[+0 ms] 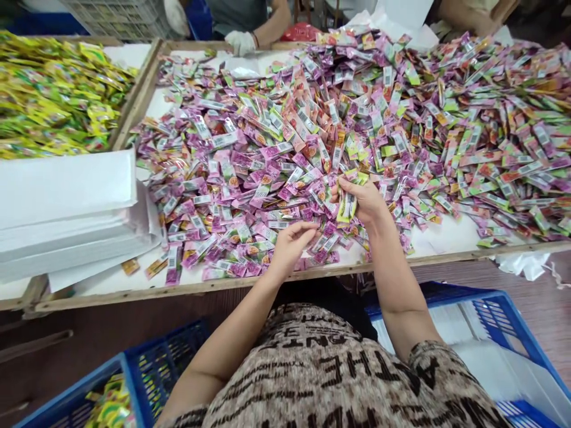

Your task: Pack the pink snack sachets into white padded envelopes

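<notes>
My right hand (364, 201) is wrapped round several small yellow-green packets (347, 205), its thumb lying across them, just above the pile. Lower and to the left is my left hand (292, 245), fingers curled and thumb drawn in towards the fingertips. Those tips are at the near side of the pile, beside some purple packets (328, 242); whatever they pinch, if anything, I cannot make out. A wide heap of pink, purple and green stick packets (276, 172), many with barcodes, spreads over the white tabletop (428, 241) around both hands.
White paper sheets (66, 190) are stacked at left, below a heap of yellow packets (57, 89) behind a wooden divider (136, 95). Blue crates (513, 315) stand below the table's wooden edge. Across the table are other people, one with a white-gloved hand (241, 43).
</notes>
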Motion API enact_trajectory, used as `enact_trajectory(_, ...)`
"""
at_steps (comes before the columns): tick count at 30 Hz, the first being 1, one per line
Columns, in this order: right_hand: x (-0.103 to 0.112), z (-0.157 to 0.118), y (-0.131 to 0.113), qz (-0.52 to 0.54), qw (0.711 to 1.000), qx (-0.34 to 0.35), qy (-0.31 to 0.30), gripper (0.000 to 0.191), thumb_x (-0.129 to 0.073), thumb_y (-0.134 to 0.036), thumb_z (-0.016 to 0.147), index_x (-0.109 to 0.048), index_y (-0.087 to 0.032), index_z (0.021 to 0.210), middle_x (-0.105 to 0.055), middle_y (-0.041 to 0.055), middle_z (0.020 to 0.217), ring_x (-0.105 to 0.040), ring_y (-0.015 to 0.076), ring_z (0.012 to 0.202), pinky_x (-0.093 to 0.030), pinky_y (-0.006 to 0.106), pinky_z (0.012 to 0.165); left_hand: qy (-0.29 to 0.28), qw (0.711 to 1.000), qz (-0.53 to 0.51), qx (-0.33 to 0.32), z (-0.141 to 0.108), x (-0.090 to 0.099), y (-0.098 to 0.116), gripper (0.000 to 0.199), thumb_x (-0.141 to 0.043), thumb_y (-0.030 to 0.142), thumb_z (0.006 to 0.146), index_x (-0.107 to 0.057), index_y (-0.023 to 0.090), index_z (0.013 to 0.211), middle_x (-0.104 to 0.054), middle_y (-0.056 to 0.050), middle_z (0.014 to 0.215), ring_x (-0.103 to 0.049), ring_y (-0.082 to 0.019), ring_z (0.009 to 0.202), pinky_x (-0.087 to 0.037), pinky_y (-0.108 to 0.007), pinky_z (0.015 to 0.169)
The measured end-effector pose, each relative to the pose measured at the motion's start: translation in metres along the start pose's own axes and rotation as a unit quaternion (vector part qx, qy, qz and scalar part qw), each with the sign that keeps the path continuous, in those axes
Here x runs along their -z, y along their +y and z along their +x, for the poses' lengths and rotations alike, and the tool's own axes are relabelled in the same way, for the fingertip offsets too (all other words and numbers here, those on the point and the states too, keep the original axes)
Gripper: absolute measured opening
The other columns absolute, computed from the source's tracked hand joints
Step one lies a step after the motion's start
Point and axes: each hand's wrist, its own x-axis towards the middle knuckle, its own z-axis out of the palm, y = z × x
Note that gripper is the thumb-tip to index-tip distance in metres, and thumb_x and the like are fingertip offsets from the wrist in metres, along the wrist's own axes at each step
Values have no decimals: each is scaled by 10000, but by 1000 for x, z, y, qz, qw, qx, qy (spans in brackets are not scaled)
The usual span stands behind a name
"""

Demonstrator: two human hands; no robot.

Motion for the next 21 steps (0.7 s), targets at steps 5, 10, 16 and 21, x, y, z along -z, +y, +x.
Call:
enact_trajectory(5,-35,-25,33,51,995,-66,-51,401,-831,-485,678,-664,-212,920,-722,19,838,-666,178,737,-576,315,681,-15,995,-99,-23,14,-5,12,579,-819,333,728,-609,231,1259,-641,-83,1304,-587,-241,1239,-483,-390,1035)
enact_trajectory(10,-26,-49,52,39,994,-47,-90,494,-809,-422,725,-667,-240,1162,-713,35,1126,-679,190,994,-541,334,924,-65,989,-123,49,10,-5,-6,676,-909,234,569,-640,191,1187,-689,-76,1174,-659,-238,1070,-519,-383,966)
enact_trajectory(16,-12,-62,61,-92,990,17,-110,541,-758,-347,788,-608,-264,1302,-703,55,1210,-627,233,1187,-508,398,1008,-106,966,-174,162,-3,-1,-23,436,-919,244,571,-715,121,935,-733,-46,863,-669,-160,739,-542,-316,781)
enact_trajectory(21,23,-79,51,-226,970,86,-18,410,-768,-348,759,-689,-255,1150,-725,36,1114,-668,212,1037,-532,353,901,-78,978,-140,134,-12,2,-19,325,-889,262,638,-698,135,868,-712,-18,781,-644,-129,658,-504,-248,668)
